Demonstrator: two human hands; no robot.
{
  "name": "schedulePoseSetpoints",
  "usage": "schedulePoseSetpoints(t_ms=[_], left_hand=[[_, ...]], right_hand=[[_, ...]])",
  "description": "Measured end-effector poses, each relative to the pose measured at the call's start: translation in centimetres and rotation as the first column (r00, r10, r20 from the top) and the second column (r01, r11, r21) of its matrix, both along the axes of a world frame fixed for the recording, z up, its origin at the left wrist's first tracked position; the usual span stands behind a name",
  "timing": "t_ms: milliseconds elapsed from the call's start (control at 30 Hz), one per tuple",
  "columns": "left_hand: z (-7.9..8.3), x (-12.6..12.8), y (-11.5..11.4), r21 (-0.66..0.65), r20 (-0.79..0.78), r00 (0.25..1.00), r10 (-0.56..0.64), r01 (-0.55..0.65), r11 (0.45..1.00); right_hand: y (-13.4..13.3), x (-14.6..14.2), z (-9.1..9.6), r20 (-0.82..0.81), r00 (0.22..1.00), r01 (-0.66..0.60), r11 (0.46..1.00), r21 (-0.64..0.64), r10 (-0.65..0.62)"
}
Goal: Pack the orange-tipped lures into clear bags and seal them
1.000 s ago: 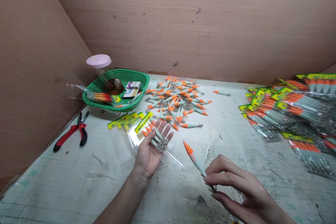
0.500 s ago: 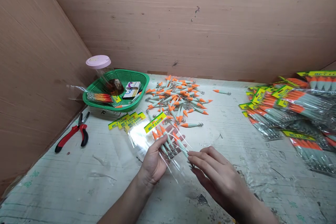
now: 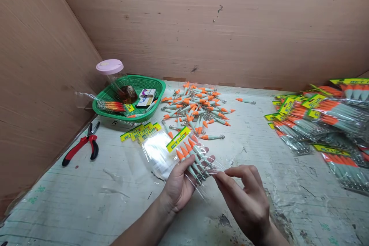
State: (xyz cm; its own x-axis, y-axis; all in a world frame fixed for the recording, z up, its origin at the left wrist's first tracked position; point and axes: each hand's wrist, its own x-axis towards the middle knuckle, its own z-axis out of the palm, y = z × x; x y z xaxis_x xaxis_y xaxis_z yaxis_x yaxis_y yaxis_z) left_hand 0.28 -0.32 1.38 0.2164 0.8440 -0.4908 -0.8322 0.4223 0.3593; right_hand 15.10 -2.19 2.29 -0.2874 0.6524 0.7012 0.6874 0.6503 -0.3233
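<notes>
My left hand (image 3: pixel 180 184) is closed around a clear plastic packet (image 3: pixel 178 140) with a yellow "BCT LURE" header, thumb on top and fingers beneath. Inside lie several squid lures (image 3: pixel 192 162), side by side, orange noses toward the header and metal hooks toward the open end. At that end my right hand (image 3: pixel 245 196) pinches the edge of the clear film between thumb and fingertips. Behind my left hand, more flat packets (image 3: pixel 157 150) with yellow headers overlap on the table. Just beyond is a heap of loose orange-and-pale-green lures (image 3: pixel 198 107).
Red-handled pliers (image 3: pixel 82 146) rest at the left. A green basket (image 3: pixel 157 84) holds a pink-lidded jar (image 3: pixel 110 67), a small box (image 3: pixel 146 97) and a packet of red-yellow lures (image 3: pixel 112 106). Filled lure packets (image 3: pixel 325 119) are piled at the right. Wooden panels (image 3: pixel 201 27) enclose the back and left.
The last lure, which my right hand was sliding in, now lies beside the others in the packet. My right fingers have moved from its hook end to the film edge.
</notes>
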Motion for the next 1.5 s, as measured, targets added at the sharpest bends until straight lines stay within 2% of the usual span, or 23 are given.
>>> schedulePoseSetpoints(t_ms=[67,167,200,267,333,400,500,567,667,900,1000,1067,1133,1200,1300,1367,1433,1467,1500], left_hand=[[-0.1,0.1,-0.2,0.006,0.013,1.0,-0.026,0.026,1.0],[0.0,-0.4,0.0,-0.025,0.048,0.999,-0.022,0.023,0.999],[0.1,-0.7,0.1,-0.037,0.051,0.999,0.001,0.0,0.999],[0.3,-1.4,0.7,-0.04,0.041,0.997,0.071,-0.069,0.997],[0.5,-2.2,1.2,-0.016,0.034,0.989,0.144,-0.144,0.989],[0.7,-2.7,1.7,-0.001,0.048,0.98,0.193,-0.194,0.981],[0.6,-3.0,1.9,-0.004,0.067,0.973,0.219,-0.219,0.976],[0.5,-3.0,1.9,-0.013,0.063,0.975,0.215,-0.215,0.977],[0.3,-2.9,1.9,-0.044,0.054,0.977,0.207,-0.205,0.978],[0.2,-2.7,1.9,-0.078,0.039,0.977,0.21,-0.207,0.975],[0.1,-2.6,1.9,-0.076,0.02,0.979,0.203,-0.201,0.977],[0.2,-2.4,1.9,-0.082,-0.011,0.979,0.202,-0.202,0.976],[0.3,-2.2,1.8,-0.09,-0.035,0.979,0.203,-0.205,0.975],[0.4,-2.0,1.9,-0.097,-0.042,0.979,0.198,-0.201,0.975],[0.5,-1.9,1.8,-0.087,-0.048,0.983,0.177,-0.181,0.98],[0.4,-1.9,1.7,-0.071,-0.061,0.987,0.147,-0.151,0.986],[0.3,-2.0,1.6,-0.049,-0.073,0.992,0.105,-0.109,0.993],[0.3,-2.0,1.5,-0.039,-0.076,0.994,0.081,-0.084,0.996],[0.3,-2.0,1.4,-0.034,-0.078,0.995,0.058,-0.061,0.998]], right_hand=[[0.1,-0.1,0.4,-0.029,1.0,-0.006,1.0,-0.028,0.005],[1.1,0.8,0.7,-0.159,0.979,-0.159,0.96,-0.229,0.125],[1.9,1.4,0.6,-0.225,0.965,-0.198,0.933,-0.3,0.132],[4.0,2.8,-0.2,-0.261,0.963,-0.17,0.903,-0.395,0.067],[6.7,4.1,-1.4,-0.092,0.996,-0.022,0.917,-0.399,-0.016],[9.4,4.9,-2.7,0.098,0.995,0.026,0.929,-0.368,0.011],[12.1,5.5,-4.0,0.208,0.969,-0.043,0.927,-0.373,0.129],[12.5,5.6,-4.3,0.249,0.949,-0.085,0.916,-0.392,0.195],[11.3,5.9,-4.3,0.274,0.931,-0.11,0.902,-0.417,0.24],[5.8,7.5,-4.6,0.278,0.912,-0.157,0.884,-0.44,0.301],[4.0,7.8,-4.1,0.171,0.933,-0.207,0.863,-0.46,0.315],[3.0,7.8,-3.3,-0.041,0.949,-0.283,0.792,-0.541,0.311],[2.1,7.7,-2.2,-0.296,0.911,-0.412,0.688,-0.598,0.289],[1.4,7.8,-1.1,-0.494,0.827,-0.542,0.613,-0.575,0.268],[0.9,8.1,0.6,-0.657,0.683,-0.697,0.552,-0.457,0.319],[0.9,8.0,2.0,-0.656,0.643,-0.752,0.491,-0.44,0.396],[1.0,7.4,3.4,-0.524,0.693,-0.72,0.439,-0.537,0.495],[1.0,6.8,3.9,-0.411,0.737,-0.662,0.448,-0.601,0.537],[1.0,6.2,4.3,-0.282,0.776,-0.589,0.49,-0.642,0.564]])
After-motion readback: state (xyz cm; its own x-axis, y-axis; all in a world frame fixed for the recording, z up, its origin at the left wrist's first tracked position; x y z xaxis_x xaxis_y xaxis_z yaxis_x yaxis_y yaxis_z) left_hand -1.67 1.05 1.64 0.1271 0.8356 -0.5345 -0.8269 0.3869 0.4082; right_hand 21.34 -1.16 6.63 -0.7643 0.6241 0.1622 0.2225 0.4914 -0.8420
